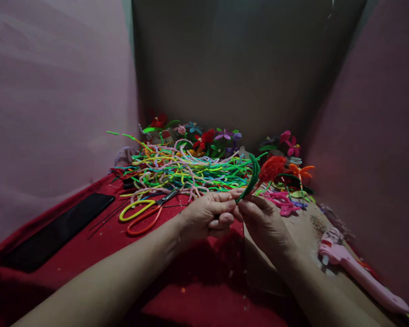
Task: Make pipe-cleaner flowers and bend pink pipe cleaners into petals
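My left hand (207, 213) pinches the base of a curved green pipe-cleaner leaf (254, 178) between thumb and fingers. Beside it my right hand (266, 220) is closed, its fingertips at the lower end of a red pipe-cleaner flower (271, 169). Leaf and flower stand upright side by side, their bases meeting between the two hands. The fingers hide where they join, so I cannot tell whether they are fastened together. To the left of my left hand lie scissors (146, 220) with one yellow and one red handle.
A tangled heap of coloured pipe cleaners (187, 168) spreads behind my hands. Finished flowers (204, 138) stand at the back. A dark phone (59, 229) lies left on the red cloth (177, 281). At right, a pink glue gun (364, 272) rests on a cardboard sheet (305, 227).
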Motion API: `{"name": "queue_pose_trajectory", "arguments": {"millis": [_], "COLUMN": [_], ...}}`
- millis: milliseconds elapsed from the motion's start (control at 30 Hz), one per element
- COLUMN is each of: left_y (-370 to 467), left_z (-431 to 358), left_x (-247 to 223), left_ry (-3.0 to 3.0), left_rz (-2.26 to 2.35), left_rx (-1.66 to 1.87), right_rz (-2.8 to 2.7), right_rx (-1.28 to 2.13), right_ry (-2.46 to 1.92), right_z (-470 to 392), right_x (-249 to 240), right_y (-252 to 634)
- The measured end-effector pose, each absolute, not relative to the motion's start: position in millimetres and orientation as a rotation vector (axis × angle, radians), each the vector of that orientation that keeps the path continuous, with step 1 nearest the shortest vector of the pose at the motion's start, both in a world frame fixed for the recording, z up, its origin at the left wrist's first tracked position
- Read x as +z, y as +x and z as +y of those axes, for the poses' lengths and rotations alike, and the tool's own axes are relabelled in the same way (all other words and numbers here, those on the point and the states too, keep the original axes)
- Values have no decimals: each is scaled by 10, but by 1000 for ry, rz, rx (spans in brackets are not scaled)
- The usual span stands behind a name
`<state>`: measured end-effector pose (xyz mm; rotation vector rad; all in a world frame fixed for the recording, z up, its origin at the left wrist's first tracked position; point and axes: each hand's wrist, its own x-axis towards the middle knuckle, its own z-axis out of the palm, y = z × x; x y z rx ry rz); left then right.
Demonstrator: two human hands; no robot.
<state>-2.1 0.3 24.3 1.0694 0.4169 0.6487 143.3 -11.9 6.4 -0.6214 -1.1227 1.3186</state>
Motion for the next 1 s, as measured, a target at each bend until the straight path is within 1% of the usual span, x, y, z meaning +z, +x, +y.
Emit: {"name": "queue_pose_trajectory", "arguments": {"millis": [67,100,233,333,400,467,600,733,833,900,933,1000], "left_y": [-13,-1,46,56,61,70,74,31,0,0,7,33], "left_z": [-9,-19,-49,-41,-34,-36,-53,-41,-25,-26,-30,-45], "left_x": [247,240,124,42,53,112,234,240,231,228,222,190], "left_ry": [1203,1333,2050,2283,2154,1875,1353,1087,1031,1132,1242,1558], "left_rz": [502,589,982,1062,1045,966,711,486,369,408,479,687], "left_rx": [665,727,1133,1186,1176,1119,910,749,630,613,652,835], "right_rz": [-1096,-1087,-1059,-1085,-1137,-1200,-1243,-1246,-1237,-1213,-1204,-1199], "right_rx": [1311,1297,1242,1187,1171,1165,1149,1220,1229,1185,1158,1099], "right_ry": [-625,-638,-723,-800,-839,-845,-749,-653,-649,-677,-708,-788], "right_z": [-110,-104,-92,-118,-142,-154,-124,-80,-73,-80,-86,-104], "right_x": [30,9,-58,-49,-19,9,33,42,41,34,30,25], "right_y": [1428,1424,1394,1371,1369,1382,1432,1476,1479,1468,1461,1450]}}
